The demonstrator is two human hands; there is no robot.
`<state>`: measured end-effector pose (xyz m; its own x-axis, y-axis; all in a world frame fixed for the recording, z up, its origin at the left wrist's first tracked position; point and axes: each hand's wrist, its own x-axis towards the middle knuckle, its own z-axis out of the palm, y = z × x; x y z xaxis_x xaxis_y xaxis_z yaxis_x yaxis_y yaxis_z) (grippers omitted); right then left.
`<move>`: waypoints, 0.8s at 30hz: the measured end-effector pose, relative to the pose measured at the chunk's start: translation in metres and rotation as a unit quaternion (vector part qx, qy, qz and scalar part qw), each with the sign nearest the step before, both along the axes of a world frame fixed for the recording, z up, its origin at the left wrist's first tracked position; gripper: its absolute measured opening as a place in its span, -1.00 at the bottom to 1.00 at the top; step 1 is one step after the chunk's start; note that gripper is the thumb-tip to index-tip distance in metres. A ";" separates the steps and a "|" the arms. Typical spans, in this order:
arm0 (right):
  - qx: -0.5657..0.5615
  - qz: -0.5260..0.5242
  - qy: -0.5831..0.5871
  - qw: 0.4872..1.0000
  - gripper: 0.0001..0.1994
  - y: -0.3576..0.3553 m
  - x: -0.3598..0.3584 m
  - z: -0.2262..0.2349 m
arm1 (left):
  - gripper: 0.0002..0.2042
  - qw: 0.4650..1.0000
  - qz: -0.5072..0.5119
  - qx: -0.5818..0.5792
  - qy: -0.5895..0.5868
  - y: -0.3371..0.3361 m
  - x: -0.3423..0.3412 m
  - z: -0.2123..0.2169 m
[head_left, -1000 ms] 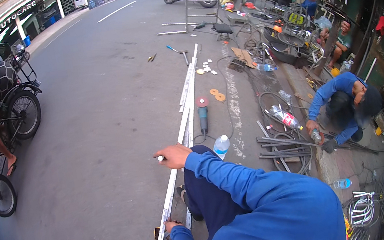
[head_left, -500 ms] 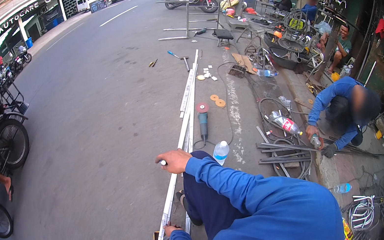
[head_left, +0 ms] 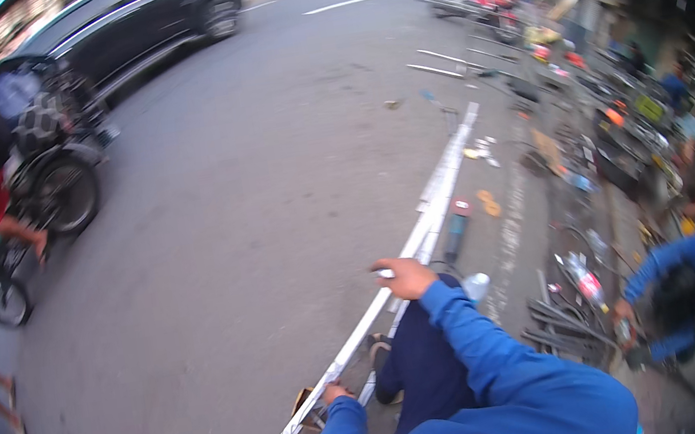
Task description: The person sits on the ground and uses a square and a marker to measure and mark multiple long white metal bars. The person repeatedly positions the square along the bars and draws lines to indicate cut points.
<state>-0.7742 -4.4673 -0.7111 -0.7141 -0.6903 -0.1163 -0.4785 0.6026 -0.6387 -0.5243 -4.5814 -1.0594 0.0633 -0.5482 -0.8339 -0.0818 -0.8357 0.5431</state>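
Observation:
Long white bars (head_left: 369, 317) lie side by side on the road, slanting from beside my left knee to the far right. My left hand (head_left: 336, 392) is at their near part, fingers closed at the edge of one bar. Above the bars is my right hand (head_left: 408, 277), closed round a small white thing (head_left: 385, 273) whose end pokes out; its kind is unclear. Just beyond my right hand, an angle grinder (head_left: 458, 235) with a reddish disc rests on the ground. A clear plastic bottle (head_left: 477, 287) stands by my right knee.
Orange-yellow discs (head_left: 488, 203) lie past the grinder. To the right, a co-worker in blue (head_left: 677, 284) bends near dark metal bars (head_left: 566, 324) and a red-labelled bottle (head_left: 586, 282). On the left are a person on a pedal tricycle (head_left: 66, 194) and a black vehicle (head_left: 140, 32).
The view has swung left, so the bars and tools appear further right and blurrier. The black vehicle has come into view. Both hands keep much the same hold.

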 end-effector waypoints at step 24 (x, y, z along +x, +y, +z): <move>-0.053 -0.018 0.035 0.998 -0.69 -0.009 0.013 0.007 | -0.52 0.990 -0.137 -0.017 0.003 -0.008 -0.004 0.003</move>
<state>-0.7611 -4.4762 -0.7045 -0.7430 -0.6692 0.0074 -0.5029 0.5510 -0.6659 -0.5287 -4.5892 -1.0567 -0.0965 -0.5713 -0.8151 -0.3009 -0.7638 0.5710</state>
